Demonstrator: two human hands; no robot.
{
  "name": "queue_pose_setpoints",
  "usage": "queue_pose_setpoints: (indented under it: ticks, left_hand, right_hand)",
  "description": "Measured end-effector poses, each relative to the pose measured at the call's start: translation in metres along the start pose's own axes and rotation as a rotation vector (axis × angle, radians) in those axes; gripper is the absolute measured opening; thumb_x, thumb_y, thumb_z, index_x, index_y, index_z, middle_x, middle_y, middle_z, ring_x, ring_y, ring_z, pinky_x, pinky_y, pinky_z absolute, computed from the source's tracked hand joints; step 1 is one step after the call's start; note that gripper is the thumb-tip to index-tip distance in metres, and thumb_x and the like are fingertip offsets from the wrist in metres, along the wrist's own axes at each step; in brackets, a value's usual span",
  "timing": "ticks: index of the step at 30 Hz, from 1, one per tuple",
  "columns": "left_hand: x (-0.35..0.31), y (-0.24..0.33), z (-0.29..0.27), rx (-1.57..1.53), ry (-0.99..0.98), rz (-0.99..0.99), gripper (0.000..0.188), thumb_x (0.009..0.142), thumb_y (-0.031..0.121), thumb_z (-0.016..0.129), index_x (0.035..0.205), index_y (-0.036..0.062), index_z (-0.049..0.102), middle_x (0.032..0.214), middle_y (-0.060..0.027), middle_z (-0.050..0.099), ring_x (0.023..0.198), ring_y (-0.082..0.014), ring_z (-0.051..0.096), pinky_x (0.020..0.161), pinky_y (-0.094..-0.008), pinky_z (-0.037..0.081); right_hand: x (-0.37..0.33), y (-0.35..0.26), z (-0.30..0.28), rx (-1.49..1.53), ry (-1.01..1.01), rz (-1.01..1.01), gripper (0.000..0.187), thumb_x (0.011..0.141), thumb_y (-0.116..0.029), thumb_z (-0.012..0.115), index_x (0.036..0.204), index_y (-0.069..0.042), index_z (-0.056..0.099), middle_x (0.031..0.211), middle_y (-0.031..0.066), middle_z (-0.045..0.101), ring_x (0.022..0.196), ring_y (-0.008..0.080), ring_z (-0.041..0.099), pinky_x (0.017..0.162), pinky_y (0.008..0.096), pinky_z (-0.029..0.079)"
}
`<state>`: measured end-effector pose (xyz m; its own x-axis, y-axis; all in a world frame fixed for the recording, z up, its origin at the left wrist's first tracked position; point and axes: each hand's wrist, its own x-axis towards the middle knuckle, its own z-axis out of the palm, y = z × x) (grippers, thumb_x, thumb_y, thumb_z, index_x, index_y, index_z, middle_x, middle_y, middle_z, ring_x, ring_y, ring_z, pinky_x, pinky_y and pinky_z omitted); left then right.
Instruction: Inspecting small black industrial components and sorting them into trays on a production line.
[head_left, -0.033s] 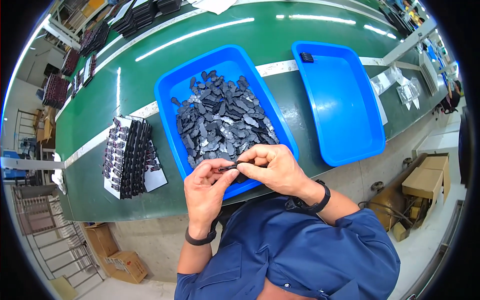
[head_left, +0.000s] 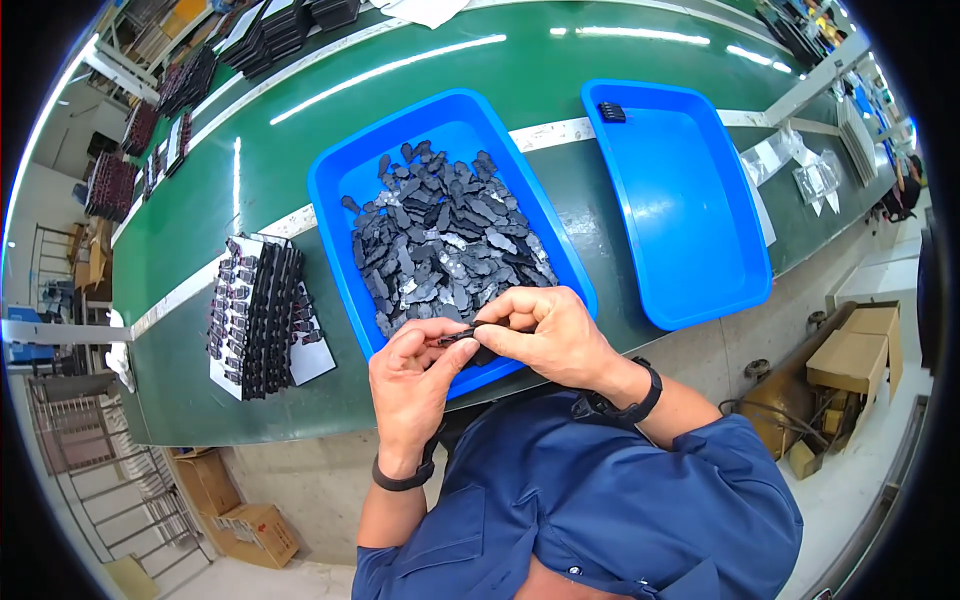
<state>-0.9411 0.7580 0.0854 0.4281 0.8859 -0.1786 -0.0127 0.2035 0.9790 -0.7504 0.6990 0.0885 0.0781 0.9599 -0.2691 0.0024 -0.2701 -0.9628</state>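
Over the near rim of a blue tray (head_left: 332, 245), my left hand (head_left: 408, 385) and my right hand (head_left: 555, 340) meet, thumbs and fingers pinched. Between them is a small, slim black part (head_left: 458, 336); the fingers cover much of it. The tray beneath holds a heap of flat, dark grey, irregular pieces (head_left: 445, 240), some with a pale, shiny face. In a second blue tray (head_left: 690, 215) to the right, a small group of black parts (head_left: 612, 112) lies in the far left corner.
Rows of black parts on white sheets (head_left: 268, 320) stand left of the heaped tray on the green table (head_left: 180, 400). Clear plastic bags (head_left: 818, 180) lie beyond the right tray. Cardboard boxes (head_left: 855, 350) stand on the floor at right. Black stacks (head_left: 290, 35) occupy the far left.
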Motion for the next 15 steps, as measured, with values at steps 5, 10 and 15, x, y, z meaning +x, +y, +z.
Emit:
queue_pose_setpoints:
  ticks: [5, 10, 15]
  left_hand:
    - [0.001, -0.002, 0.001, -0.018, -0.04, 0.04, 0.017, 0.088, -0.012, 0.075, 0.104, -0.0073, 0.074, 0.11, -0.0127, 0.073, 0.09, -0.015, 0.072, 0.082, -0.0263, 0.06]
    - [0.0, -0.007, 0.001, -0.045, -0.04, 0.079, 0.022, 0.087, -0.015, 0.074, 0.107, -0.0063, 0.073, 0.114, -0.0139, 0.072, 0.092, -0.0155, 0.072, 0.083, -0.0268, 0.061]
    - [-0.002, -0.002, 0.01, -0.097, -0.026, 0.156, 0.026, 0.085, -0.017, 0.075, 0.109, -0.0068, 0.072, 0.12, -0.0166, 0.069, 0.098, -0.0173, 0.071, 0.085, -0.0278, 0.061]
  right_hand:
    - [0.0, -0.006, -0.003, 0.045, 0.022, -0.024, 0.017, 0.095, -0.013, 0.074, 0.104, 0.001, 0.074, 0.077, 0.0013, 0.074, 0.071, 0.0014, 0.061, 0.063, 0.0222, 0.048]
    - [0.0, 0.0, -0.003, 0.102, 0.01, -0.018, 0.016, 0.094, -0.013, 0.075, 0.101, 0.001, 0.074, 0.077, 0.0005, 0.073, 0.07, 0.0014, 0.06, 0.062, 0.0222, 0.047]
    - [0.007, 0.007, -0.011, 0.232, -0.034, 0.068, 0.015, 0.092, -0.01, 0.077, 0.101, 0.002, 0.072, 0.082, 0.0037, 0.075, 0.074, 0.0036, 0.064, 0.066, 0.022, 0.049]
